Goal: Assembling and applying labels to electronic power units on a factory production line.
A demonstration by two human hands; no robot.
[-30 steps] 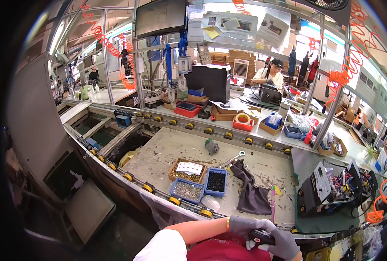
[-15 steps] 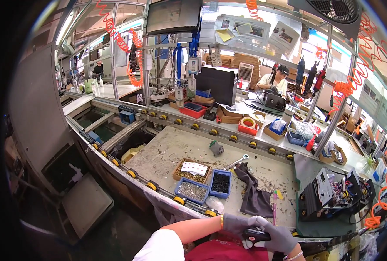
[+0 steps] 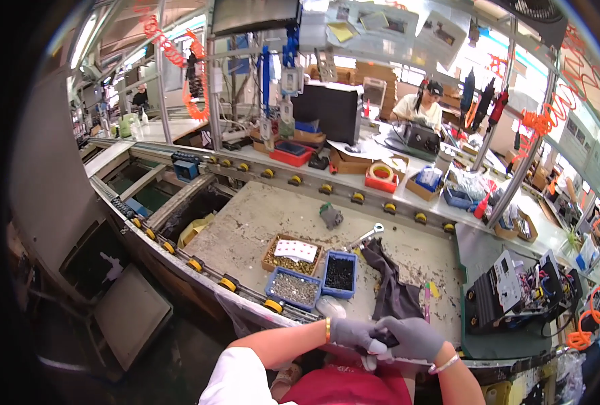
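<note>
My left hand [image 3: 352,335], in a grey glove, and my right hand [image 3: 413,337], gloved the same way, meet close in front of me at the table's near edge. Both are closed around a small black object [image 3: 385,339]. My fingers cover most of it, so its kind does not show. Just beyond my hands lies a crumpled dark cloth [image 3: 395,291]. Left of the cloth stand a blue bin of black screws [image 3: 340,275], a blue bin of silvery small parts [image 3: 293,289] and a cardboard box [image 3: 292,255] of brassy parts with a playing card-like sheet on top.
A wrench [image 3: 367,234] and a grey bundle [image 3: 331,216] lie farther back on the worn table [image 3: 246,216]. An opened machine with exposed wiring [image 3: 516,290] sits on the right. Rollers [image 3: 326,188] line the far rail. Beyond it, a co-worker [image 3: 418,108] handles a black unit.
My hands have shifted slightly left and up, and have closed farther over the black object, which showed more before. The view has shifted a little.
</note>
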